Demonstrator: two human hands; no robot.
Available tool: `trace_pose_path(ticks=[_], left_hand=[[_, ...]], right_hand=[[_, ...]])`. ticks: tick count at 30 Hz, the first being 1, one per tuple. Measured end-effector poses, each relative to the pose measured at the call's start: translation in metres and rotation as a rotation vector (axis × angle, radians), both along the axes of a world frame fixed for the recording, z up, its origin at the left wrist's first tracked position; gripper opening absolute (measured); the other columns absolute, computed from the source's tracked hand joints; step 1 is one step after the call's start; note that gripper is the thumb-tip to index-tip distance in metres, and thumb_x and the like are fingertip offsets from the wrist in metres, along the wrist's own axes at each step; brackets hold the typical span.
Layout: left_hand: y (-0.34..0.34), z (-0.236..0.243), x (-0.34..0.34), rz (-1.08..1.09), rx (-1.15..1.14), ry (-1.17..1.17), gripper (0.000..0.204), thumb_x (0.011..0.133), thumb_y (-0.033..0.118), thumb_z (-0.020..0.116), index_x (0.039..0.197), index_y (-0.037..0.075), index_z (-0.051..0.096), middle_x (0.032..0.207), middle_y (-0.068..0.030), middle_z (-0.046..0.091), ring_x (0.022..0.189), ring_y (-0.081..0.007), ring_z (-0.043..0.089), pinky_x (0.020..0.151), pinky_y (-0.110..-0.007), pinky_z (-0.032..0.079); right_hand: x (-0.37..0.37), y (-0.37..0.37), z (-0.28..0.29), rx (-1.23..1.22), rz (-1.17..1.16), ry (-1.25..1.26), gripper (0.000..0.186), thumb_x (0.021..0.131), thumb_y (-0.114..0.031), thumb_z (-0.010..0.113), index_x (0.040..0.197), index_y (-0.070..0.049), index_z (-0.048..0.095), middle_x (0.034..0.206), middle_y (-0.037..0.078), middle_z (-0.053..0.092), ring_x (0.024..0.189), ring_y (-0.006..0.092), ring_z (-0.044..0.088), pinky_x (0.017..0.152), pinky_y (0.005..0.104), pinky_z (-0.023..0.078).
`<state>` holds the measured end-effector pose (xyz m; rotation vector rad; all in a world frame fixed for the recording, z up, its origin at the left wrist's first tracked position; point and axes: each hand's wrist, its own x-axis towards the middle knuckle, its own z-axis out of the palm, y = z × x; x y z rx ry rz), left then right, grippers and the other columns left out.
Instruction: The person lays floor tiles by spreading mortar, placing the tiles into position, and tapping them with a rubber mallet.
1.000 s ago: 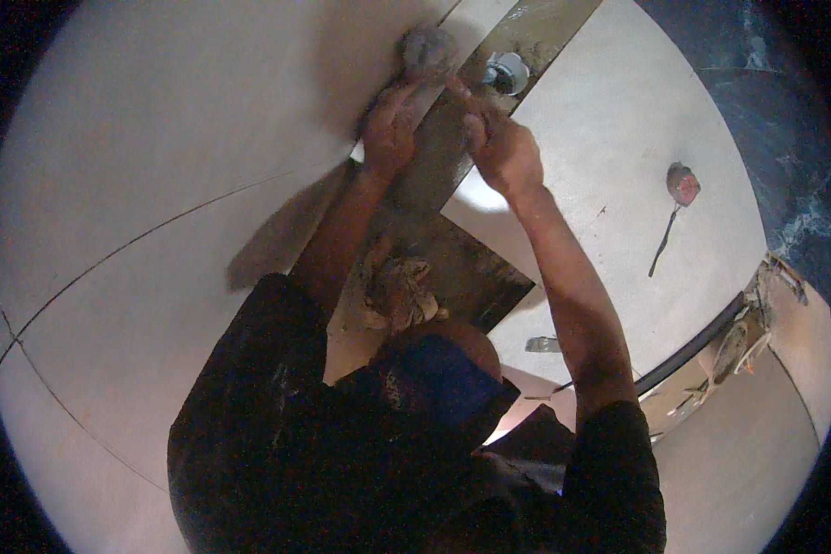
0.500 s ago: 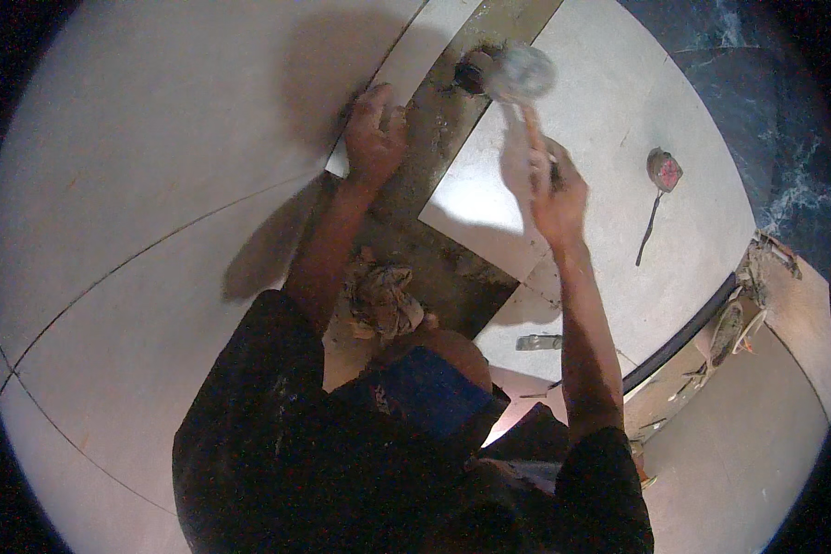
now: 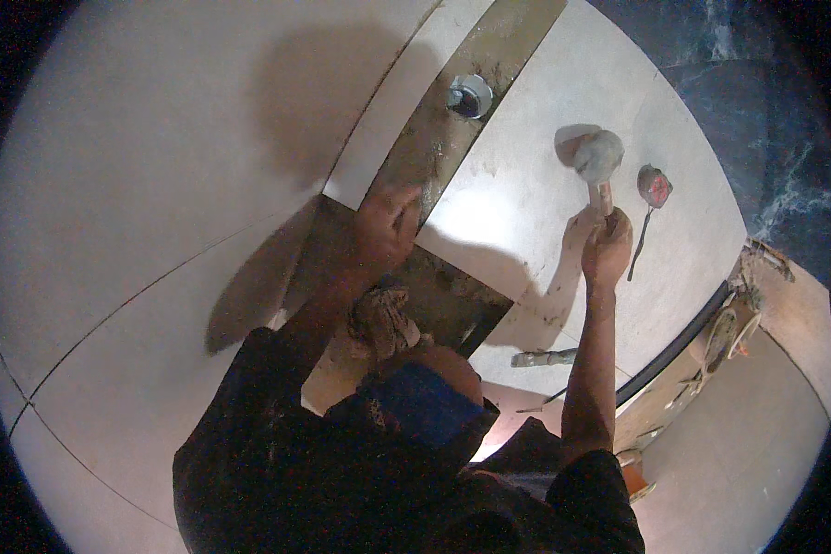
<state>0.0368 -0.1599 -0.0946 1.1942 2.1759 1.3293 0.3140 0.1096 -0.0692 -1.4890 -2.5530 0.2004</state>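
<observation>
My right hand (image 3: pixel 606 247) grips a rubber mallet (image 3: pixel 598 155) with a pale, scuffed head, held over the light tile (image 3: pixel 485 185) on the right. My left hand (image 3: pixel 386 223), its fingers curled, reaches the bare, dirty strip (image 3: pixel 406 148) beside a narrow tile piece (image 3: pixel 373 129); what it holds, if anything, is hidden. Farther up that strip sits a round pale fitting (image 3: pixel 472 96) with a dark opening. A small red-and-grey object with a thin dark stem (image 3: pixel 656 187) lies right of the mallet.
Large pale tiles (image 3: pixel 129 185) cover the left side; dark marbled panels (image 3: pixel 748 120) line the upper right. A crumpled cloth (image 3: pixel 383 319) lies below my left hand, a short tool (image 3: pixel 535 358) on the right tile. Beyond a dark curved edge (image 3: pixel 674 342) is a cluttered board (image 3: pixel 720 342).
My right hand has swung right and down with the mallet, away from the fitting. My left hand has dropped down along the narrow piece to its lower end.
</observation>
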Motion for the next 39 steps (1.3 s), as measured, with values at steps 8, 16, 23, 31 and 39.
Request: trace_pose_path(ticks=[8, 16, 23, 31, 39], left_hand=[[-0.097, 0.005, 0.063, -0.146, -0.280, -0.208, 0.023, 0.092, 0.016, 0.064, 0.113, 0.006, 0.068, 0.109, -0.0170, 0.068, 0.099, -0.0387, 0.066, 0.089, -0.047, 0.053], [-0.111, 0.003, 0.074, -0.281, -0.233, -0.048, 0.023, 0.092, 0.020, 0.063, 0.110, 0.006, 0.068, 0.103, -0.0166, 0.067, 0.099, -0.0376, 0.063, 0.088, -0.049, 0.051], [-0.105, 0.010, 0.071, -0.278, -0.237, -0.234, 0.019, 0.092, 0.017, 0.064, 0.105, 0.003, 0.068, 0.102, -0.0185, 0.067, 0.096, -0.0380, 0.063, 0.087, -0.047, 0.052], [-0.107, 0.004, 0.067, -0.243, -0.155, -0.225, 0.021, 0.091, 0.017, 0.064, 0.105, 0.001, 0.067, 0.097, -0.0177, 0.068, 0.091, -0.0382, 0.065, 0.084, -0.046, 0.053], [-0.114, -0.027, 0.082, -0.230, -0.173, -0.297, 0.020, 0.091, 0.015, 0.064, 0.104, 0.001, 0.068, 0.097, -0.0187, 0.067, 0.092, -0.0371, 0.065, 0.082, -0.046, 0.053]], right_hand=[[-0.113, -0.019, 0.055, -0.218, -0.227, 0.696, 0.041, 0.088, -0.006, 0.062, 0.128, 0.002, 0.060, 0.127, 0.019, 0.064, 0.113, 0.0273, 0.064, 0.091, 0.0393, 0.053], [-0.267, -0.007, -0.050, -0.499, 0.214, 0.446, 0.034, 0.096, -0.026, 0.056, 0.119, -0.003, 0.067, 0.123, 0.023, 0.065, 0.114, 0.0407, 0.062, 0.101, 0.0458, 0.048], [-0.306, 0.000, -0.086, -0.560, 0.076, 0.437, 0.033, 0.098, -0.032, 0.048, 0.105, -0.006, 0.069, 0.114, 0.023, 0.067, 0.105, 0.0432, 0.063, 0.095, 0.0494, 0.049], [-0.314, -0.012, -0.072, -0.675, 0.017, 0.514, 0.030, 0.097, -0.023, 0.061, 0.118, -0.002, 0.068, 0.121, 0.017, 0.068, 0.114, 0.0282, 0.062, 0.100, 0.0371, 0.046], [-0.306, -0.006, -0.073, -0.616, 0.164, 0.491, 0.036, 0.096, -0.029, 0.063, 0.120, -0.003, 0.070, 0.117, 0.018, 0.071, 0.113, 0.0326, 0.065, 0.102, 0.0356, 0.046]])
